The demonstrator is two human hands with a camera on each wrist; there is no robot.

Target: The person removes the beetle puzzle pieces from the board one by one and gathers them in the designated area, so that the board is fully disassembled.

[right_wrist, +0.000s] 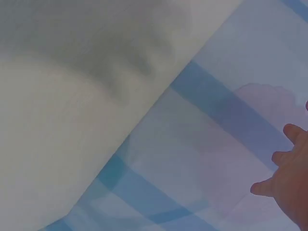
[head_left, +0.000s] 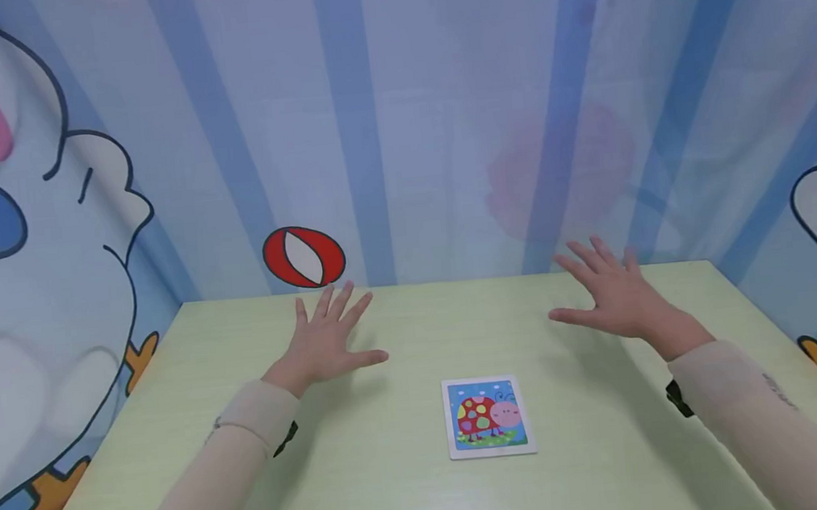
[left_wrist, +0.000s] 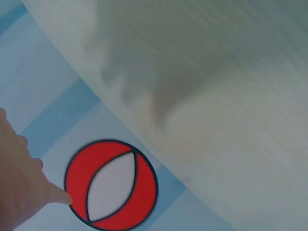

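A square picture card [head_left: 489,416] with a white border lies flat on the table, showing a red spotted ladybug on grass under a blue sky. Up and to the left of it my left hand [head_left: 323,345] is held over the table, fingers spread and nothing in them. On the other side my right hand [head_left: 617,299] hovers with its fingers also spread wide, holding nothing. Both hands are apart from the card. In the wrist views only part of the left hand [left_wrist: 21,185] and part of the right hand [right_wrist: 291,175] show, at the frame edges.
The pale green table [head_left: 401,499] ends at a blue striped cloth backdrop [head_left: 412,125]. Printed on the cloth are a red and white ball [head_left: 279,258] and white cartoon figures at both sides. Shadows of the hands and arms fall on the tabletop.
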